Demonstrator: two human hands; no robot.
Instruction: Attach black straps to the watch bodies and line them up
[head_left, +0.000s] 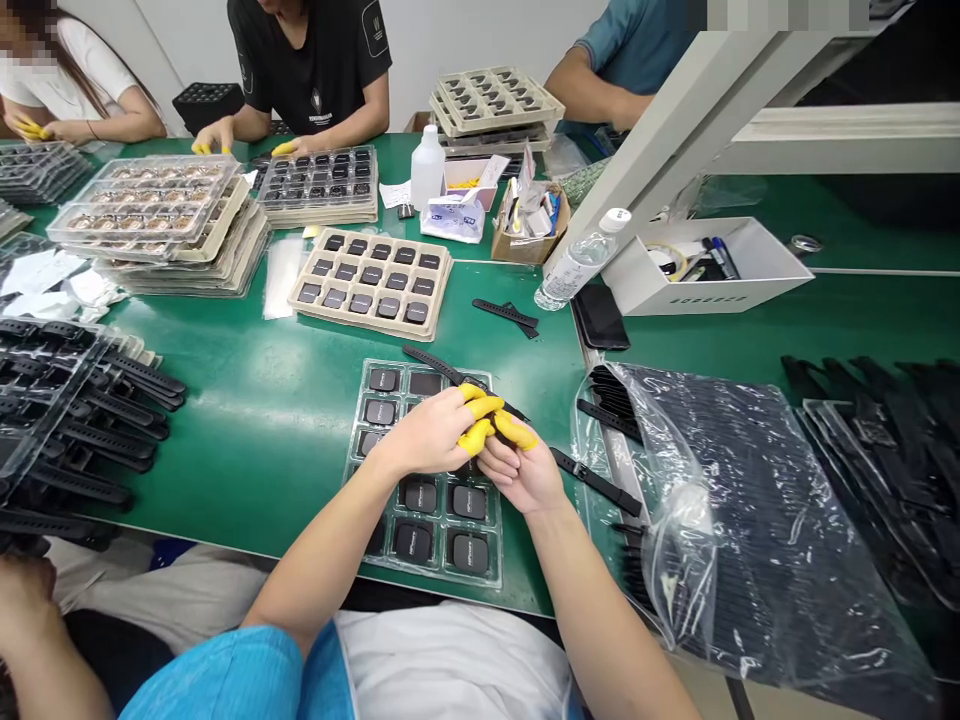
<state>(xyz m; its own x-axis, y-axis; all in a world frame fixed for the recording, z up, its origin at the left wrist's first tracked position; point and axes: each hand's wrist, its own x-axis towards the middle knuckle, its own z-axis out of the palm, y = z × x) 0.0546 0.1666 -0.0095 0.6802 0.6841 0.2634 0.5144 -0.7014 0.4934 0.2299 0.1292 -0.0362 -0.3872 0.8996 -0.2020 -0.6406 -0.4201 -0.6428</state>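
Black watch strap (pixel 431 364) shows between the two hands, close above the clear tray (pixel 498 560) at the bench's near edge. Both hands have yellow covers on some fingers (pixel 475 438). The left hand (pixel 431 430) has its covered fingertips bent together at the strap, nearly meeting those of the right hand (pixel 529 472), whose other fingers curl inward. They seem to pinch it, but the exact grip is hidden.

One end of the strap reaches out past the left fingertips toward the bench's far edge; its middle is covered by the hands. Another strap length (pixel 600 483) slants away beside the right hand; whether it belongs to the same strap cannot be told.

Square black pieces (pixel 470 551) fill the visible pockets of the tray, whose middle the hands and left forearm block. Beyond it on the green bench (pixel 225 400) lie a beige tray (pixel 442 292) of similar pieces and two crossed straps (pixel 506 315). A clear plastic bag (pixel 765 500) of black strips crowds the right side, near the right forearm.
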